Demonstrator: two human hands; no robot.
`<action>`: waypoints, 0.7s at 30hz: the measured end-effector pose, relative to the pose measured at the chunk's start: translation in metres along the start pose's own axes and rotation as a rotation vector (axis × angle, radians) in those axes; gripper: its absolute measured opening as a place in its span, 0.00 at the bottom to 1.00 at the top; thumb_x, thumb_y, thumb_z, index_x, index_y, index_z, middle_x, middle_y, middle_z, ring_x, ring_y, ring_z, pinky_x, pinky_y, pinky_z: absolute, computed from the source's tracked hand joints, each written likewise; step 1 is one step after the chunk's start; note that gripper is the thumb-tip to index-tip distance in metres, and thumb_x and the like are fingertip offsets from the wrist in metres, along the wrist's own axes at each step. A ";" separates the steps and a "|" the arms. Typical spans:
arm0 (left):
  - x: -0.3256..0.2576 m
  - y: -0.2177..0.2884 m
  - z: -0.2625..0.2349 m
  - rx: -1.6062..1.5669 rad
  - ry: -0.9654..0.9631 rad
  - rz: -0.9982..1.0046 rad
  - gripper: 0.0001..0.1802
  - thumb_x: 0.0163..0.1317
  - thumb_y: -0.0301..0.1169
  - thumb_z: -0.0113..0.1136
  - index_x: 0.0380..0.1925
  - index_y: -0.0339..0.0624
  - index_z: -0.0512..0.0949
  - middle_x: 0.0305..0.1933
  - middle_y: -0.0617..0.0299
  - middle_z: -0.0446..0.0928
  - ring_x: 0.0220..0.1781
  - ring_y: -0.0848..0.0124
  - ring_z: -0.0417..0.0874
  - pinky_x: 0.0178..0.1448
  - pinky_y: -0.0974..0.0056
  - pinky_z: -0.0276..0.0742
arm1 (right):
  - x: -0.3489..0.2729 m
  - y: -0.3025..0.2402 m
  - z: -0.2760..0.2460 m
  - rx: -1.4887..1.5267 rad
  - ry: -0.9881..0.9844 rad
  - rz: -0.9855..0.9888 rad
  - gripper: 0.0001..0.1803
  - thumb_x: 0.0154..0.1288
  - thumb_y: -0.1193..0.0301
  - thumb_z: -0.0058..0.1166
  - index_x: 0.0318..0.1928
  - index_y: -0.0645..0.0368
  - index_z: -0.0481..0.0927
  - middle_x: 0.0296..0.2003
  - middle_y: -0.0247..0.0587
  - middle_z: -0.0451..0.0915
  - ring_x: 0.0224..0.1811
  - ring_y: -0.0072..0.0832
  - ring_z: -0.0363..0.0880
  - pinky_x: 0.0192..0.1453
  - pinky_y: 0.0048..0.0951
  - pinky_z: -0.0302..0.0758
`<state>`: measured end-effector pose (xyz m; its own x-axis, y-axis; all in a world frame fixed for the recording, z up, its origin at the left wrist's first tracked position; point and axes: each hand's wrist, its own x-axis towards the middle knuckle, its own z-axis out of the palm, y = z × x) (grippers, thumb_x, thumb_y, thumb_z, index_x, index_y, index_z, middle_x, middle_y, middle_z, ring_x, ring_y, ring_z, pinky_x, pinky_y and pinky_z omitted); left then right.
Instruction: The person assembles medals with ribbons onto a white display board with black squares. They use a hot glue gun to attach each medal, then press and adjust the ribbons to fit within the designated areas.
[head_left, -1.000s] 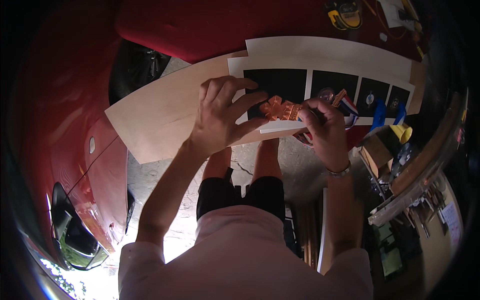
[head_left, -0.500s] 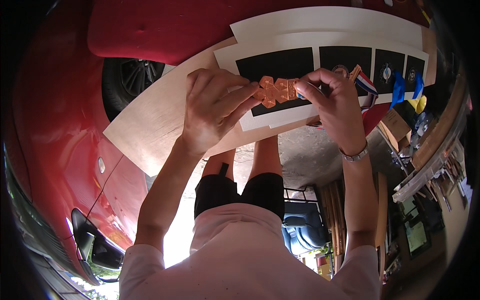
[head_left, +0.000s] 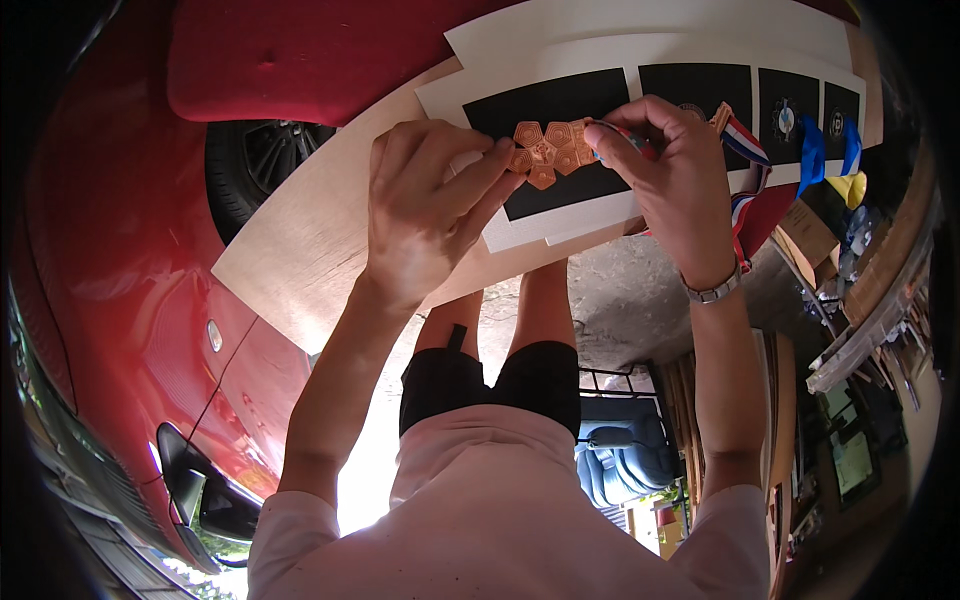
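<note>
A copper-coloured, flower-shaped medal (head_left: 543, 154) is held up between my two hands, over a black panel (head_left: 515, 205) set in a white board (head_left: 440, 95). My left hand (head_left: 420, 200) pinches the medal's left edge between thumb and fingertips. At its other end, my right hand (head_left: 680, 175) grips the medal by its top bar, with a bit of coloured ribbon in the fingers. Just right of that hand, a second copper medal (head_left: 721, 117) shows partly, on a red, white and blue ribbon (head_left: 745, 145).
Farther right, round medals (head_left: 783, 118) with blue ribbons (head_left: 812, 155) lie on smaller black panels. A wooden board (head_left: 300, 245) lies underneath. A red car (head_left: 120, 270) stands at the left; a blue padded seat (head_left: 625, 455) and a cardboard box (head_left: 805, 240) are at the right.
The medal has tilted toward me, so more of its patterned face shows. Both hands keep their hold on it. The whole view has shifted slightly.
</note>
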<state>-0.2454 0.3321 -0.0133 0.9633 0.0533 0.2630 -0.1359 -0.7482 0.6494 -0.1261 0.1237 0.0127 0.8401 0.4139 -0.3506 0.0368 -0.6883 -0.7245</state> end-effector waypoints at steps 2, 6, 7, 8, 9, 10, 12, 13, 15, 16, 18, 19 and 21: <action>0.002 0.000 0.000 0.009 -0.006 0.016 0.16 0.51 0.32 0.81 0.41 0.46 0.90 0.39 0.68 0.82 0.45 0.64 0.78 0.52 0.56 0.70 | -0.001 0.000 0.000 0.042 -0.008 0.043 0.15 0.65 0.60 0.72 0.36 0.61 0.88 0.20 0.37 0.80 0.20 0.25 0.71 0.31 0.31 0.70; 0.004 0.000 -0.003 0.038 -0.051 0.036 0.16 0.50 0.30 0.82 0.41 0.46 0.91 0.40 0.65 0.85 0.47 0.65 0.78 0.47 0.60 0.76 | -0.002 0.001 0.001 0.082 -0.004 0.077 0.15 0.65 0.60 0.72 0.36 0.61 0.88 0.20 0.38 0.79 0.19 0.25 0.70 0.31 0.31 0.69; 0.004 0.000 -0.003 0.044 -0.054 0.040 0.16 0.50 0.30 0.82 0.41 0.46 0.91 0.40 0.65 0.85 0.47 0.65 0.78 0.47 0.60 0.76 | -0.002 0.002 0.001 0.086 -0.001 0.079 0.15 0.65 0.61 0.72 0.36 0.62 0.88 0.19 0.38 0.79 0.19 0.25 0.70 0.30 0.30 0.69; 0.005 0.000 -0.003 0.044 -0.054 0.042 0.16 0.50 0.31 0.83 0.41 0.46 0.91 0.40 0.65 0.85 0.46 0.65 0.78 0.47 0.60 0.76 | -0.002 0.002 0.002 0.090 0.003 0.082 0.15 0.65 0.61 0.72 0.36 0.62 0.88 0.19 0.38 0.79 0.19 0.25 0.70 0.30 0.30 0.68; 0.006 0.000 -0.004 0.043 -0.055 0.044 0.16 0.50 0.31 0.83 0.41 0.46 0.91 0.40 0.65 0.85 0.46 0.65 0.78 0.47 0.60 0.76 | -0.002 0.002 0.002 0.083 0.007 0.054 0.15 0.65 0.61 0.72 0.36 0.62 0.88 0.19 0.38 0.79 0.19 0.25 0.71 0.29 0.30 0.68; 0.006 0.000 -0.004 0.045 -0.057 0.042 0.16 0.50 0.31 0.83 0.41 0.46 0.91 0.40 0.65 0.85 0.46 0.65 0.79 0.47 0.60 0.76 | -0.001 0.003 0.002 0.077 0.010 0.025 0.15 0.65 0.62 0.71 0.36 0.63 0.88 0.19 0.38 0.79 0.19 0.25 0.71 0.29 0.30 0.68; 0.006 0.000 -0.004 0.042 -0.062 0.035 0.16 0.50 0.32 0.83 0.41 0.46 0.91 0.40 0.65 0.85 0.46 0.65 0.79 0.47 0.60 0.77 | -0.001 0.002 0.002 0.062 0.014 -0.002 0.15 0.65 0.62 0.71 0.36 0.63 0.88 0.18 0.38 0.78 0.20 0.25 0.72 0.28 0.30 0.68; 0.007 -0.001 -0.003 0.044 -0.060 0.041 0.16 0.50 0.32 0.83 0.41 0.46 0.91 0.40 0.65 0.85 0.46 0.65 0.79 0.47 0.60 0.77 | -0.001 0.002 0.001 0.054 0.014 -0.002 0.15 0.65 0.62 0.71 0.36 0.63 0.88 0.18 0.38 0.78 0.20 0.25 0.72 0.28 0.30 0.68; 0.007 -0.001 -0.003 0.032 -0.053 0.045 0.16 0.50 0.32 0.83 0.41 0.46 0.91 0.40 0.65 0.85 0.46 0.65 0.79 0.47 0.60 0.77 | -0.001 0.002 0.000 0.057 0.007 0.020 0.15 0.65 0.62 0.71 0.35 0.63 0.88 0.18 0.38 0.79 0.20 0.26 0.73 0.28 0.30 0.69; 0.007 -0.001 -0.003 0.042 -0.059 0.049 0.17 0.50 0.32 0.83 0.41 0.46 0.91 0.40 0.65 0.85 0.46 0.65 0.79 0.47 0.59 0.77 | -0.001 0.002 0.000 0.067 0.002 0.041 0.15 0.64 0.62 0.71 0.35 0.63 0.88 0.19 0.39 0.80 0.20 0.26 0.73 0.29 0.31 0.70; 0.007 -0.001 -0.003 0.052 -0.067 0.055 0.17 0.50 0.32 0.83 0.42 0.46 0.91 0.40 0.65 0.85 0.45 0.65 0.79 0.46 0.59 0.77 | -0.002 0.002 0.000 0.076 0.001 0.047 0.15 0.64 0.62 0.71 0.36 0.63 0.88 0.20 0.39 0.80 0.20 0.26 0.73 0.29 0.31 0.70; 0.007 -0.001 -0.004 0.054 -0.070 0.058 0.17 0.50 0.32 0.83 0.42 0.46 0.91 0.40 0.65 0.85 0.45 0.65 0.79 0.46 0.59 0.77 | -0.001 0.002 0.000 0.074 0.006 0.032 0.15 0.65 0.62 0.71 0.36 0.63 0.88 0.20 0.39 0.81 0.20 0.26 0.74 0.29 0.31 0.70; 0.007 -0.001 -0.004 0.052 -0.075 0.061 0.18 0.50 0.32 0.83 0.42 0.46 0.91 0.40 0.65 0.85 0.45 0.65 0.79 0.46 0.60 0.77 | -0.001 0.003 0.001 0.078 0.015 0.015 0.15 0.65 0.62 0.71 0.36 0.63 0.88 0.21 0.39 0.82 0.20 0.26 0.74 0.28 0.30 0.70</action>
<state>-0.2395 0.3361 -0.0095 0.9686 -0.0414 0.2453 -0.1843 -0.7818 0.5957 -0.1271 0.1220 0.0096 0.8482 0.3944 -0.3535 -0.0181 -0.6455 -0.7635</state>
